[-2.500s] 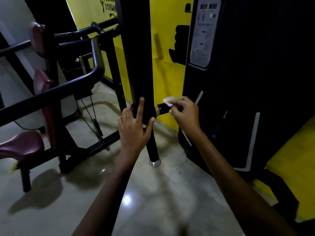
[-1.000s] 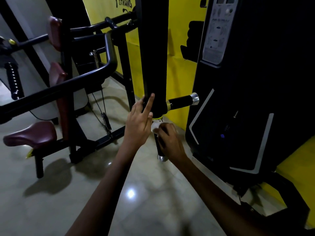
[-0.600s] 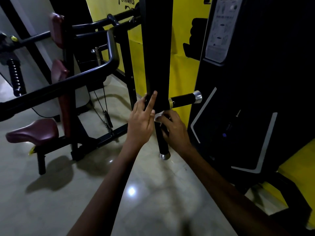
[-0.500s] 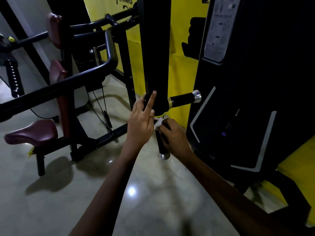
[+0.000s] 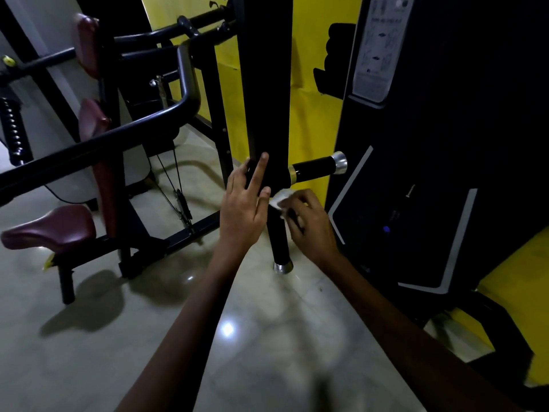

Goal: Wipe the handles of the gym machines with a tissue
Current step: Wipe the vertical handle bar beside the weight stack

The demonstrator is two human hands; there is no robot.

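Tissue (image 5: 280,197) in right hand (image 5: 310,223)

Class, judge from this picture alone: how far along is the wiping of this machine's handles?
Nothing shows as finished. In hand: the right hand presses a crumpled white tissue to the top of the downward black chrome-capped handle, while the left hand steadies the black upright post. Seemingly left: that handle's lower length and the sideways black chrome-capped handle.

seat (image 5: 49,227) left of the post (image 5: 269,84), cabinet (image 5: 445,144) on its right.
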